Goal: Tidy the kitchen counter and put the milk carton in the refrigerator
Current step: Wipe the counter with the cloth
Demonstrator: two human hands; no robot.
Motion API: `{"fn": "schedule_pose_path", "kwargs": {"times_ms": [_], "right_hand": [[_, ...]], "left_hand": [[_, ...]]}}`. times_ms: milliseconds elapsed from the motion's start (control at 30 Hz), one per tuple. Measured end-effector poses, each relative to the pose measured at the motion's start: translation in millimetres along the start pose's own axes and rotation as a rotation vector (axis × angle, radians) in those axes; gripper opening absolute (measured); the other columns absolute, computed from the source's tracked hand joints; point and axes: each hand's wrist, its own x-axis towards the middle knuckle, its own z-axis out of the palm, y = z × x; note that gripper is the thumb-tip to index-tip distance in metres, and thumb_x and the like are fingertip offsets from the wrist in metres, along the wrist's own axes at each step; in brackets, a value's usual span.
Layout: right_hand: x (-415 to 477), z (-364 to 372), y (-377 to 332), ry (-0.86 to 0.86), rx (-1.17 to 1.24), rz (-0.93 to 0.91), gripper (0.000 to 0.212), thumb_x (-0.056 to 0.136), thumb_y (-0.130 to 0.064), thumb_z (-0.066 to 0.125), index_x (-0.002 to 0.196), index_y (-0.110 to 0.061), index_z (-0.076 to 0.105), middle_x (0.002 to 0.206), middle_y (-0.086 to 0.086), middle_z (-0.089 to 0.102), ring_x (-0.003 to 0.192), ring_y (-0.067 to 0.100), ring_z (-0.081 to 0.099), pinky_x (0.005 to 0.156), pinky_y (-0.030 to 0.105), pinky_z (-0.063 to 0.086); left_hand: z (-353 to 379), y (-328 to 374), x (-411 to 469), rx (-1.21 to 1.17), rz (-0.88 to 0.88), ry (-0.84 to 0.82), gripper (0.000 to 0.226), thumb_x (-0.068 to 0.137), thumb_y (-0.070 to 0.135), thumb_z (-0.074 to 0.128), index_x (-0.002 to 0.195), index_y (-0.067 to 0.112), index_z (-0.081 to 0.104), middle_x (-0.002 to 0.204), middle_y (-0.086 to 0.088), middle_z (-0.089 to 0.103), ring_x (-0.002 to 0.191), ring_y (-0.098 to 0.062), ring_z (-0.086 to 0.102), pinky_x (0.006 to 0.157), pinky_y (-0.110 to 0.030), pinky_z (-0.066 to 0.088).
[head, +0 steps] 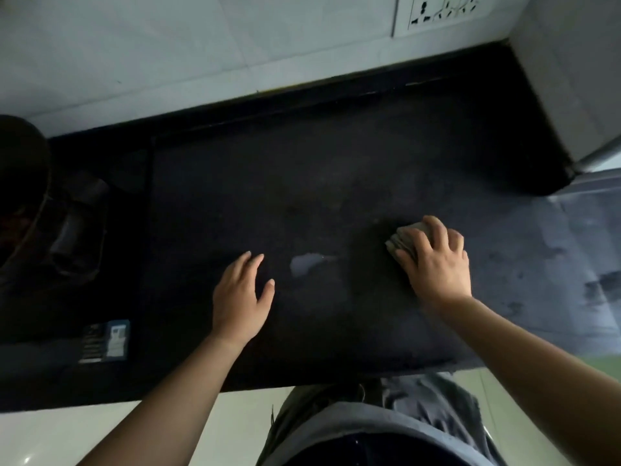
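Counter [336, 183] is the big dark slab here, with what I'd guess is the fridge [571, 95] butting up at its right end and a dark pot [20, 183] off at the left. Left hand [240, 297] lies flat and loose on the stone, holding nothing. Right hand [433, 260] has its fingers curled over a folded cloth [393, 244] and is pressing it down. What looks like the carton [106, 341] sits far left near the front edge, well apart from both hands, though honestly it's too dark to swear it's the milk. A small pale puddle [307, 264] sits between the hands, nearer the left one.

What could go sideways, imo: a wipe pulled toward the body would push that puddle over the front edge and onto the floor or clothes, and one small cloth may just smear it around. The carton is close enough to the edge that a careless left forearm could nudge it off. If it isn't sealed, that's a second spill. A wet hand grabbing it later could also slip.

Direction-wise, the counter's long axis runs left to right along the wall. The carton seems to lie flat, label up, with its longer side roughly parallel to the front edge. I can't tell which end is the top.
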Motion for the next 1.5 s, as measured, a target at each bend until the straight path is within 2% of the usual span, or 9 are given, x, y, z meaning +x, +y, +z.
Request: {"fn": "schedule_pose_path", "kwargs": {"times_ms": [167,333,500,633,733,1000,1167,1367,1500], "right_hand": [[42,6,-46,-0.005,0.044,0.233,0.042,0.092,-0.044,0.043,0.128,-0.022,0.043,0.144,0.011,0.026,0.118,0.04,0.03,0.085,0.051,0.041],[40,19,-80,-0.051,0.029,0.037,0.04,0.092,-0.044,0.044,0.127,-0.025,0.044,0.142,0.011,0.029,0.116,0.039,0.032,0.084,0.05,0.042],[5,20,-66,-0.075,0.008,-0.171,0.037,0.085,-0.04,0.058,0.115,-0.018,0.056,0.134,0.013,0.044,0.106,0.042,0.042,0.074,0.051,0.049],[20,20,-74,-0.053,0.052,-0.03,0.039,0.089,-0.041,0.05,0.122,-0.02,0.051,0.14,0.009,0.035,0.114,0.039,0.035,0.084,0.051,0.045],[38,25,-104,-0.062,0.063,0.086,0.041,0.092,-0.042,0.045,0.129,-0.023,0.045,0.145,0.008,0.027,0.12,0.037,0.029,0.089,0.05,0.041],[10,42,-130,-0.117,0.057,-0.282,0.034,0.086,-0.039,0.056,0.117,-0.024,0.054,0.134,0.011,0.045,0.106,0.039,0.044,0.075,0.048,0.05],[17,47,-132,-0.118,0.055,-0.247,0.037,0.088,-0.041,0.053,0.119,-0.022,0.054,0.137,0.008,0.041,0.112,0.036,0.039,0.083,0.049,0.047],[57,62,-193,-0.12,0.066,-0.24,0.039,0.091,-0.043,0.047,0.124,-0.023,0.049,0.142,0.007,0.035,0.118,0.035,0.034,0.09,0.047,0.041],[88,79,-243,-0.148,0.097,-0.266,0.043,0.093,-0.046,0.042,0.13,-0.025,0.043,0.145,0.004,0.027,0.123,0.03,0.029,0.094,0.043,0.038]], "left_hand": [[-1,-22,12,0.061,-0.037,-0.014,0.051,0.092,0.036,0.047,0.14,0.023,0.037,0.153,-0.005,0.028,0.141,-0.026,0.024,0.109,-0.047,0.031],[6,-33,11,0.079,0.01,-0.006,0.05,0.093,0.037,0.043,0.141,0.026,0.035,0.154,-0.005,0.027,0.14,-0.028,0.024,0.107,-0.049,0.032],[9,-40,9,0.055,0.035,0.012,0.051,0.091,0.043,0.034,0.139,0.027,0.038,0.153,-0.006,0.029,0.139,-0.03,0.028,0.105,-0.053,0.033],[8,-40,9,0.053,0.041,-0.005,0.055,0.089,0.047,0.026,0.14,0.029,0.037,0.154,-0.005,0.028,0.14,-0.028,0.027,0.105,-0.052,0.033],[6,-44,9,0.018,0.054,-0.005,0.048,0.093,0.04,0.04,0.14,0.026,0.038,0.154,-0.005,0.028,0.141,-0.026,0.025,0.109,-0.05,0.031],[-5,-76,5,-0.043,-0.104,0.071,0.048,0.092,0.03,0.049,0.139,0.023,0.039,0.153,-0.007,0.028,0.141,-0.027,0.026,0.111,-0.052,0.027],[-9,-101,23,0.053,-0.107,0.092,0.048,0.094,0.033,0.044,0.14,0.023,0.036,0.154,-0.009,0.025,0.142,-0.028,0.023,0.111,-0.055,0.025],[1,-107,32,0.048,-0.136,0.142,0.053,0.093,0.044,0.019,0.143,0.029,0.028,0.156,-0.005,0.021,0.144,-0.025,0.016,0.114,-0.05,0.012],[1,-109,33,0.023,-0.151,0.181,0.05,0.093,0.043,0.024,0.14,0.031,0.033,0.154,-0.004,0.027,0.142,-0.024,0.022,0.113,-0.05,0.017]]}}
